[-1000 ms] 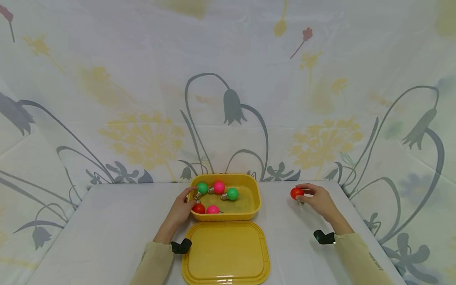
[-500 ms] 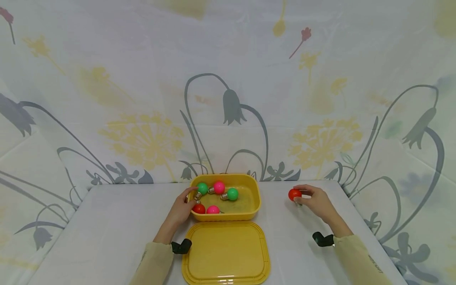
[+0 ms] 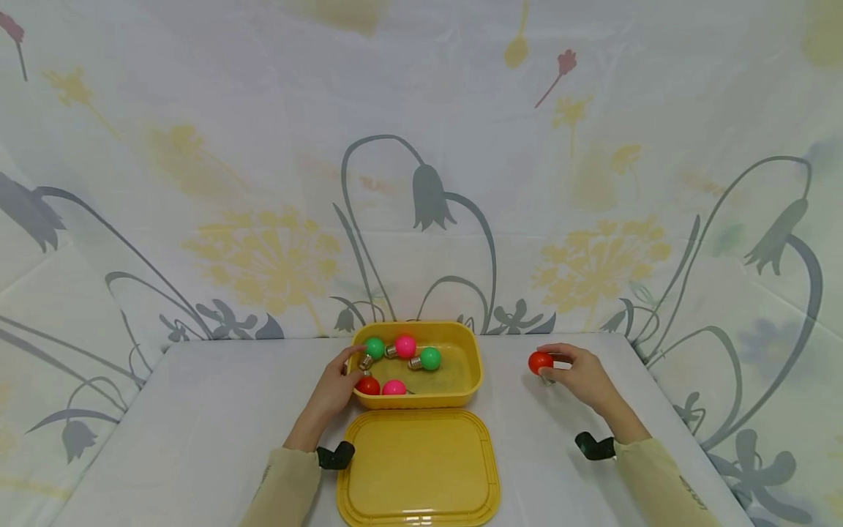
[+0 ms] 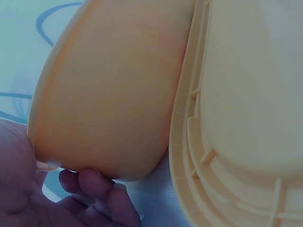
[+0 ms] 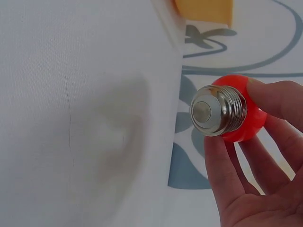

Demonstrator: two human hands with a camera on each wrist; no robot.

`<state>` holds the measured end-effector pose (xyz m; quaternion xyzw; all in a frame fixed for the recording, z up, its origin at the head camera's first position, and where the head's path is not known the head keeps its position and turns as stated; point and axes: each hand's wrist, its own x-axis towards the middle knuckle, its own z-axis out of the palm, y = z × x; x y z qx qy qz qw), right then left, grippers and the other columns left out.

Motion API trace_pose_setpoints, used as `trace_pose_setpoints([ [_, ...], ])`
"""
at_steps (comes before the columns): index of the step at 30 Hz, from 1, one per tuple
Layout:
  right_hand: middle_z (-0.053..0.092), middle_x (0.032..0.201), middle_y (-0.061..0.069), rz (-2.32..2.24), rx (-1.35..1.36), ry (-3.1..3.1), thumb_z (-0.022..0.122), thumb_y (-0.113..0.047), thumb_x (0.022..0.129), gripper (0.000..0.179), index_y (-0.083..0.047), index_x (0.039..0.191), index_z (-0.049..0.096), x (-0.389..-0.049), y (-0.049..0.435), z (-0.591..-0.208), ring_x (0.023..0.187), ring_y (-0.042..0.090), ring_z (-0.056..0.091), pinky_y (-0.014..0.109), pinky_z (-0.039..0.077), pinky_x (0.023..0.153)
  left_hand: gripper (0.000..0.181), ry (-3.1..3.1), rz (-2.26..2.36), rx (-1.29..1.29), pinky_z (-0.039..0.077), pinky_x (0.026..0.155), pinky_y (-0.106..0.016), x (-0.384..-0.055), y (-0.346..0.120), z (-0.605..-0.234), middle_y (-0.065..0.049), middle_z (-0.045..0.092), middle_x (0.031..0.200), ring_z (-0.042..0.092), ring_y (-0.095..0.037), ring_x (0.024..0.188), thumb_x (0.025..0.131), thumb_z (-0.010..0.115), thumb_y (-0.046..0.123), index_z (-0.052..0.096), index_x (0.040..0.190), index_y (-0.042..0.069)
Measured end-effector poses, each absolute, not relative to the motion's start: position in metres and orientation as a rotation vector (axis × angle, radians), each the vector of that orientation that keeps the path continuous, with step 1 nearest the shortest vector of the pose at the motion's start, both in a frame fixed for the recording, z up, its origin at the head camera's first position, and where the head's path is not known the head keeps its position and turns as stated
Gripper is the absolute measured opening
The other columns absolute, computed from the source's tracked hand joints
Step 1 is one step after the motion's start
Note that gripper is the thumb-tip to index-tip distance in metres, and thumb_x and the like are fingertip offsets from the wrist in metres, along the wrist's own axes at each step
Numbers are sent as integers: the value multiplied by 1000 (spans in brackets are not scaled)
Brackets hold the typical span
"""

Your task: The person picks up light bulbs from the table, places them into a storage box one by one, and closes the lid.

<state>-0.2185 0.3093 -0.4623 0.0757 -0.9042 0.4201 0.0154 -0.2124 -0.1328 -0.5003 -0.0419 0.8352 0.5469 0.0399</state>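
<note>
My right hand [image 3: 588, 378] pinches a red light bulb [image 3: 539, 363] between thumb and fingers, above the right side of the table. In the right wrist view the bulb's metal screw base [image 5: 213, 111] points away from the palm. My left hand [image 3: 331, 394] grips the left end of a yellow plastic box [image 3: 421, 401], with fingers curled against its outer wall [image 4: 113, 94] in the left wrist view. Inside the box lie green bulbs [image 3: 430, 359], pink bulbs [image 3: 405, 346] and one red bulb [image 3: 367, 385], which the left fingertips come close to.
A yellow lid [image 3: 418, 468] lies flat in front of the box, between the forearms. A white cloth covers the table [image 3: 197, 424], and a flower-printed curtain [image 3: 421, 278] hangs behind it. Each wrist wears a black camera mount.
My right hand has drifted slightly left toward the box, carrying the red bulb. The left hand, the box and its bulbs have stayed in place.
</note>
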Motion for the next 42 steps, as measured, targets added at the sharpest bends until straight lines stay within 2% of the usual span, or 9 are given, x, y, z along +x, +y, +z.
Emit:
trace_pose_setpoints([
  [6,66,120,21,1313,244,-2814,75,-8,87,38,-1,123,66,-216,305,-461,115,43,58,34,52,79,48,2564,1665,-134,43,76,-34,-212,-133,-500,-15,53,108,50,-28,93,96,54,10,52,144,18],
  [17,65,121,18,1353,310,-2786,77,-11,86,39,-1,123,67,-214,300,-460,113,41,60,27,53,77,48,2568,1658,-132,46,88,-40,-211,-133,-498,-19,52,128,49,-31,103,97,54,10,52,144,18],
  [19,66,121,19,1356,324,-2780,77,-11,86,39,-1,122,67,-212,299,-459,112,41,60,26,53,77,48,2561,1664,-139,45,86,-39,-211,-133,-497,-19,53,124,49,-31,101,97,54,10,52,144,18],
  [24,66,119,18,1349,335,-2772,77,-9,86,38,-1,122,67,-211,295,-457,111,41,61,28,54,78,48,2552,1666,-154,41,74,-34,-212,-133,-498,-15,51,102,49,-28,90,96,54,11,52,144,19],
  [28,66,119,18,1351,352,-2762,76,-7,86,38,-1,122,67,-211,292,-456,109,41,62,31,56,80,49,2551,1667,-154,43,75,-33,-212,-133,-498,-15,52,107,50,-28,93,96,54,11,52,144,19],
  [35,66,118,18,1367,392,-2753,76,-6,86,37,-2,122,67,-210,286,-455,107,39,63,35,56,81,49,2556,1668,-149,46,86,-39,-212,-132,-497,-18,53,125,49,-31,102,96,54,11,51,145,19],
  [42,65,120,16,1421,415,-2759,78,-8,85,38,-2,121,67,-208,277,-453,107,35,63,35,56,83,48,2555,1668,-152,44,80,-36,-212,-132,-498,-18,54,116,50,-30,97,97,54,11,52,144,19],
])
